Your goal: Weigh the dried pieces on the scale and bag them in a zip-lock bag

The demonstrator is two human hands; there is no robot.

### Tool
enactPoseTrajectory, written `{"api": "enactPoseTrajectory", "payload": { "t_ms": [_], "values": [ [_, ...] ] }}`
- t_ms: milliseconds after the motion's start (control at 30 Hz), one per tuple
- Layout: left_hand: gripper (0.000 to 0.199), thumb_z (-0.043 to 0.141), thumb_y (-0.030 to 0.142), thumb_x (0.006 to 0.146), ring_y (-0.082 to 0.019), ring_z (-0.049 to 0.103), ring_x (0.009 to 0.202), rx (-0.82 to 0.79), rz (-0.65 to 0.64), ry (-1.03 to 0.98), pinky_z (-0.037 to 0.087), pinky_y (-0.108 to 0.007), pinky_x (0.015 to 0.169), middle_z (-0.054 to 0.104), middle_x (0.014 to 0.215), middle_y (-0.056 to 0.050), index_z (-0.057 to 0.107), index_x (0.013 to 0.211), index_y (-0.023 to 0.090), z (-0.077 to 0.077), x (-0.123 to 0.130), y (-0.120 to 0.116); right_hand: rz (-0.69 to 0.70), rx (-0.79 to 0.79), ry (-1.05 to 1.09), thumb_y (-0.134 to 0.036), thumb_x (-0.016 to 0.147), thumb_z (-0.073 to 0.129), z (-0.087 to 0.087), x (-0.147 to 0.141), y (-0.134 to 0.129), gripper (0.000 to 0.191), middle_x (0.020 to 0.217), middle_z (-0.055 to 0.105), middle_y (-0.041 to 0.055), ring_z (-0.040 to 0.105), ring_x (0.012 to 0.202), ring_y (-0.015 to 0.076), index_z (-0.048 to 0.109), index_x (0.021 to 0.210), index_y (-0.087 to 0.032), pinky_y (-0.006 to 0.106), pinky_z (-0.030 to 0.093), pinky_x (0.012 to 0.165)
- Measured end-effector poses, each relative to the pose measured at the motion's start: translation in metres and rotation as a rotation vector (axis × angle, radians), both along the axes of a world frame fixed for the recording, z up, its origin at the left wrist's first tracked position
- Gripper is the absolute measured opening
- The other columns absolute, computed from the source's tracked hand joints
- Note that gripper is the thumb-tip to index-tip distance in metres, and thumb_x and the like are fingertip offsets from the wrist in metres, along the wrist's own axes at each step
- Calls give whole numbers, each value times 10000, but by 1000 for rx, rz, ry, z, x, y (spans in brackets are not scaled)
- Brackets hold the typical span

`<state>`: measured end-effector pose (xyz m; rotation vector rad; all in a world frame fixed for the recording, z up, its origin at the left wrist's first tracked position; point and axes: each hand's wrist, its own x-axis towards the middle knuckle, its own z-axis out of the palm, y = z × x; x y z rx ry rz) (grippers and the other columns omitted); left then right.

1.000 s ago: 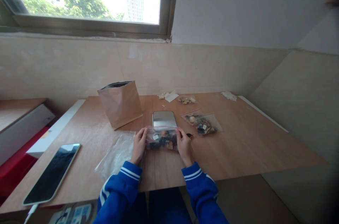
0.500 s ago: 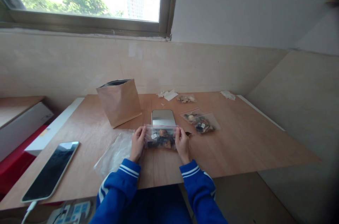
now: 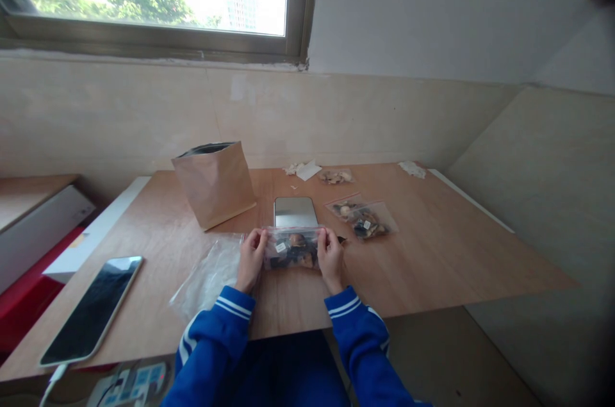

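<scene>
A clear zip bag (image 3: pixel 294 249) with dark and brown dried pieces and a small white label inside is held up over the table's front part. My left hand (image 3: pixel 250 258) pinches its upper left corner, and my right hand (image 3: pixel 330 257) pinches the upper right corner. Just behind the bag lies a flat silver-topped device (image 3: pixel 295 209), its near part hidden by the bag. Beside my left wrist, flat clear plastic bags (image 3: pixel 211 275) rest on the wood. A small dark piece (image 3: pixel 341 240) shows by my right fingers.
Two filled zip bags (image 3: pixel 369 222) overlap on the right; another bag of pale pieces (image 3: pixel 336 176) lies farther back near white scraps (image 3: pixel 307 170). A brown paper pouch (image 3: pixel 214 186) stands back left. A phone (image 3: pixel 93 311) with a cable lies at the left front edge.
Both hands keep their hold on the zip bag's upper corners, almost still. The whole view has shifted slightly; nothing on the table has visibly moved.
</scene>
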<state>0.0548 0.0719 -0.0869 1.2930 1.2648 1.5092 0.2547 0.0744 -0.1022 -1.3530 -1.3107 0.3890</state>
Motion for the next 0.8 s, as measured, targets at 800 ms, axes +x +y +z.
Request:
{"api": "enactPoseTrajectory", "payload": {
  "t_ms": [800],
  "values": [
    [300,662,457,820,-138,596,710,-16,11,-62,446,-226,622,637,774,-5,650,911,172,-7,-3,0,170,-19,143,-442,893,569,-1,-2,-1,260,737,576,0,497,617,145,625,934,-192,258,421,591]
  ]
}}
